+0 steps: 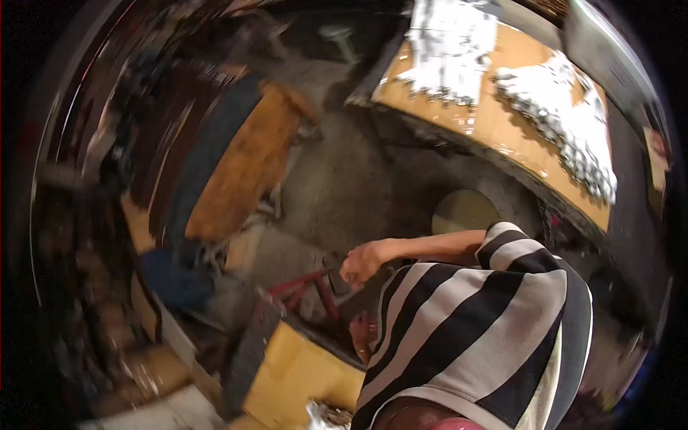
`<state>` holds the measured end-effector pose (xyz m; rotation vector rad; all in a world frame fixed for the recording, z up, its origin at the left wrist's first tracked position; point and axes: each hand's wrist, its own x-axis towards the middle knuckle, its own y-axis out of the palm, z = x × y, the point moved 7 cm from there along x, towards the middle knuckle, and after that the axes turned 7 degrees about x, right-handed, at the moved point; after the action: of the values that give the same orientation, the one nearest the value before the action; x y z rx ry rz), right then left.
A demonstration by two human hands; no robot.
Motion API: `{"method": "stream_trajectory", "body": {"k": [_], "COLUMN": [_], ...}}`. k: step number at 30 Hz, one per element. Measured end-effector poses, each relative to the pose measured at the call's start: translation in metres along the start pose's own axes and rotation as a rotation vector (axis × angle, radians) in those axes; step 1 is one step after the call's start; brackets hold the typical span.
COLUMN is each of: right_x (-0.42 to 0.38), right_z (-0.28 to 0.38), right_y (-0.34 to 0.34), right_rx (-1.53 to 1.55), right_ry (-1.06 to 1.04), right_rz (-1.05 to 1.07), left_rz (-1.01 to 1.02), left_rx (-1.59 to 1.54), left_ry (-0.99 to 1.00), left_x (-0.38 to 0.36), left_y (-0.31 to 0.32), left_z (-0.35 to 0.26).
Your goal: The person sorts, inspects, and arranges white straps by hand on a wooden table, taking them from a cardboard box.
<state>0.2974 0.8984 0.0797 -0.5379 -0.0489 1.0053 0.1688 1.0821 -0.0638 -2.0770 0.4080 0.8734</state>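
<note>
My right hand (364, 264) reaches out from a black-and-white striped sleeve (517, 247). Its fingers curl inward, and nothing shows in them. Close below it stands a red metal frame (308, 290); whether the hand touches it cannot be told. My left hand (363, 331) shows only in part beside the shirt front, small and blurred, so its fingers cannot be made out. Nearest to that hand lies a yellow board-like surface (301, 376), with a few shiny silver pieces (328, 414) at its lower edge.
At the upper right a yellow-topped table (487, 132) bears piles of shiny silver pieces (451, 50). Beneath its edge is a round stool seat (466, 211). A brown-topped bench (247, 165) stands at the left, with blue cloth (175, 279) below it.
</note>
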Motion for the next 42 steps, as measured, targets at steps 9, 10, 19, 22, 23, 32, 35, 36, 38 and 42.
{"method": "stream_trajectory", "body": {"k": [9,10,19,22,23,32,35,36,38,42], "right_x": [-0.274,-0.302,-0.378,-0.370,-0.367,-0.360,-0.379,-0.390,-0.402,-0.396], "right_z": [-0.159,-0.169,-0.255,-0.294,-0.324,-0.369,-0.358,-0.363,-0.358,-0.293], "right_y": [-0.121,-0.121,-0.217,-0.292,-0.315,-0.404,-0.406,-0.401,-0.393,-0.397], "right_rx": [0.368,0.400,0.361,0.460,0.297,-0.067,0.014,0.127,0.571,1.075], "right_ry": [0.534,0.580,0.635,0.663,0.731,1.255,1.135,1.024,0.798,0.177], "right_rz": [-1.115,-1.220,-1.712,-1.868,-1.949,-2.127,-2.067,-2.126,-2.107,-2.099], "left_rz": [0.084,0.096,0.465,0.898,0.953,0.656,0.823,0.872,0.955,1.011], "left_rx": [0.243,0.246,0.643,0.769,0.872,0.747,0.654,0.675,0.674,0.606], "left_ry": [0.520,0.524,1.013,1.150,1.245,1.255,1.134,1.114,1.146,1.295], "left_x": [0.184,0.191,0.174,0.175,0.180,0.285,0.274,0.272,0.262,0.239], "left_y": [-0.044,-0.035,0.106,0.128,0.122,0.043,0.034,0.037,0.045,0.065], "left_z": [-0.240,-0.268,-0.450,-0.473,-0.487,-0.629,-0.660,-0.668,-0.685,-0.724]}}
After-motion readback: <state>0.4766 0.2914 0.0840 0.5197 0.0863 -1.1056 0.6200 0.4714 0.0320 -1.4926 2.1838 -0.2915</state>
